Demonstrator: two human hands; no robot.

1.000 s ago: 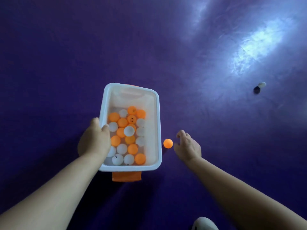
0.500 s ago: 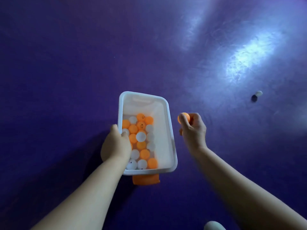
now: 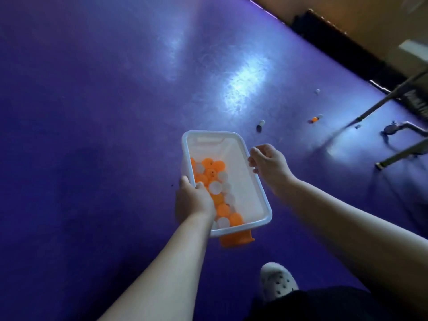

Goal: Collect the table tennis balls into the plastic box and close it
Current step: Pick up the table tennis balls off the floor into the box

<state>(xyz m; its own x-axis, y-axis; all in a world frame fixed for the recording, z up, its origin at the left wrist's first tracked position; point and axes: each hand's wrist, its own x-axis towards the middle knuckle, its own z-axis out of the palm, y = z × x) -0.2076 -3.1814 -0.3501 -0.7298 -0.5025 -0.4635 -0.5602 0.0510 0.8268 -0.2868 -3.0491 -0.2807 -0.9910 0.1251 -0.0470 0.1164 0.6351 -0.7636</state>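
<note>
Floor point(image 3: 92, 112) purple, glossy; left fingers point(image 3: 199, 185) grip box point(image 3: 240, 181) rim; right fingers point(image 3: 254, 150) loose, empty.

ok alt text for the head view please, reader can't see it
A person's left hand grips the left rim of a white plastic box part-filled with orange and white table tennis balls, the right hand loosely curled at its right rim. A few loose balls lie beyond on the purple floor.
</note>
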